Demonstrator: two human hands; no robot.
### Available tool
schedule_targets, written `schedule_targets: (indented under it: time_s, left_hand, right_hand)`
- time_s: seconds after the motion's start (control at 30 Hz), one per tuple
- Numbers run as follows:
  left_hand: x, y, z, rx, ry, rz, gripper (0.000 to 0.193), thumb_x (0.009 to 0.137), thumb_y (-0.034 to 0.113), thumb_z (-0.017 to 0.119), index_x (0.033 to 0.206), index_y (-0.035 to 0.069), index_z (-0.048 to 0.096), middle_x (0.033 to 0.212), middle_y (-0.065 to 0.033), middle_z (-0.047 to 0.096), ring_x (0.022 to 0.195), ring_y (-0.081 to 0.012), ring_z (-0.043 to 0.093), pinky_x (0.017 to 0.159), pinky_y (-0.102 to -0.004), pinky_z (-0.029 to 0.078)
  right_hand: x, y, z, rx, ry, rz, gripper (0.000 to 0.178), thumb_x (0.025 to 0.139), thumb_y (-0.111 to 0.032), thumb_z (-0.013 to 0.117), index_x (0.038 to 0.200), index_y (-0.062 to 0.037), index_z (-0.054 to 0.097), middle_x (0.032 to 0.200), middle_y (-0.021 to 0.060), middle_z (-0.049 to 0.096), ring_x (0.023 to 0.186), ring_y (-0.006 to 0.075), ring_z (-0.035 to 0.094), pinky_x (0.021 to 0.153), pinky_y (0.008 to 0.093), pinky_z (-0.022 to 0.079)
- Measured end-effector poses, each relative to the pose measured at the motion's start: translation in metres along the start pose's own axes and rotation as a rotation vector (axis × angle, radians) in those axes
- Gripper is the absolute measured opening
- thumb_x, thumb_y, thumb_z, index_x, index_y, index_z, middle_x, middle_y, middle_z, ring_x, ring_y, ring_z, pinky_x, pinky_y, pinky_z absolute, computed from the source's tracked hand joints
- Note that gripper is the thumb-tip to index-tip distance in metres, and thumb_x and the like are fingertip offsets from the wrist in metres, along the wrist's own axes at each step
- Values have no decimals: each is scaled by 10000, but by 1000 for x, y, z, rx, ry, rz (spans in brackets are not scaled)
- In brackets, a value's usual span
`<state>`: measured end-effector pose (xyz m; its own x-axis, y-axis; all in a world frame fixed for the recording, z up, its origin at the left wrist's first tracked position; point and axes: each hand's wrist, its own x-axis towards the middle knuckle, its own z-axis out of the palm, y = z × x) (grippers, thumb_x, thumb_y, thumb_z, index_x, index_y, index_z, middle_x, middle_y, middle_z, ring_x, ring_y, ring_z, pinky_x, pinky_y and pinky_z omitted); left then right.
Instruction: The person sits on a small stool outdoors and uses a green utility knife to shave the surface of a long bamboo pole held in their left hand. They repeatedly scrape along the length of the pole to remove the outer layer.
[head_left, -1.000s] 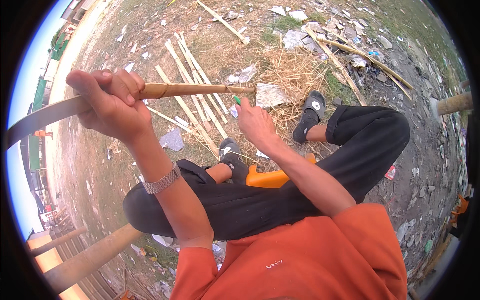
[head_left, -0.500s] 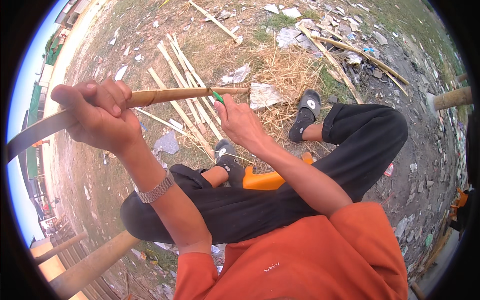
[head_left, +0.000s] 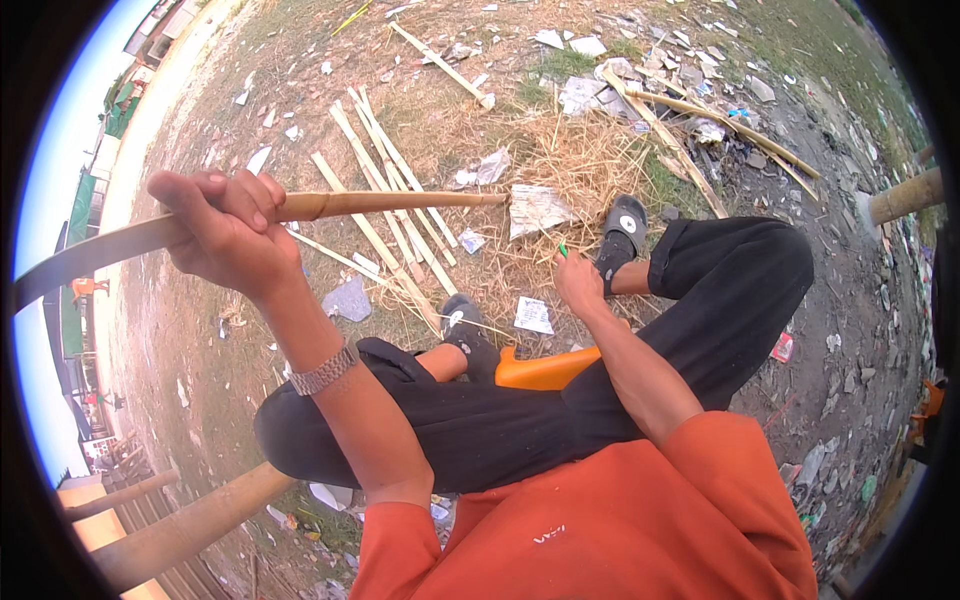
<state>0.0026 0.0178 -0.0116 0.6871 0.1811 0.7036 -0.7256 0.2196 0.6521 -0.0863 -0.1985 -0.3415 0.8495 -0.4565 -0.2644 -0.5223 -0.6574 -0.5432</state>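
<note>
– Right hand [head_left: 580, 284] is sitting down by the right foot now; half a second earlier we were seeing it up at the bamboo strip [head_left: 400, 199]. Left hand [head_left: 225, 230] is staying raised.

– Grips?

– Left is wrapping the strip firmly. Right is curling round a green handle [head_left: 563, 250]; we aren't seeing any blade.

– Strip's place?

– Running from the left rim, through the left fist, to the pale block [head_left: 540, 211]; we can't tell if the tip is touching.

– Handling?

– We're guessing light, stiff but springy, a bit slippery on the skin, maybe splitting along the grain. We're favouring a hold just behind the joint, where the left fist is gripping.

– Counts?

– We're counting one held strip, one handle, one block, one watch [head_left: 325, 370], one orange plastic thing [head_left: 545, 372], two sandals [head_left: 625, 210], at least four loose strips [head_left: 330, 177] left of the block, one lone strip [head_left: 440, 63] lying beyond, at least two long pieces [head_left: 667, 143] upper right.
</note>
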Motion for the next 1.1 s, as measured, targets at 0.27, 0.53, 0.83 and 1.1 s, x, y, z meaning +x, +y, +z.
schedule_targets:
  time_s: [0.27,0.53,0.83,1.1]
  left_hand:
    - [-4,6,2,-48,-123,-62,439,945,470,492,709,100,512,410,40,303,334,-60,231,382,-235,201]
    - [-5,5,-16,-174,-401,-107,489,974,500,375,744,96,526,412,34,270,334,-66,182,373,-237,187]
    - [1,-2,-4,-129,-237,-55,459,989,455,396,725,89,484,402,40,293,289,-53,243,309,-219,243]
    - [1,4,-14,-72,-314,-63,460,960,506,412,742,121,536,412,43,281,338,-59,192,381,-234,195]
  right_hand:
    - [-55,-139,-74,492,-95,-306,449,1003,-398,322,930,-4,526,665,284,582,700,477,586,681,552,449]
    - [-50,-118,-30,223,86,-368,394,1002,-365,340,921,-55,569,640,282,580,655,454,612,598,548,483]
    - [-30,-34,-4,242,2,9,488,991,-405,323,961,2,592,833,288,629,833,444,622,740,519,473]
    - [-59,-145,-64,608,-152,-239,585,998,-432,294,784,24,590,743,311,597,739,491,577,719,537,426]
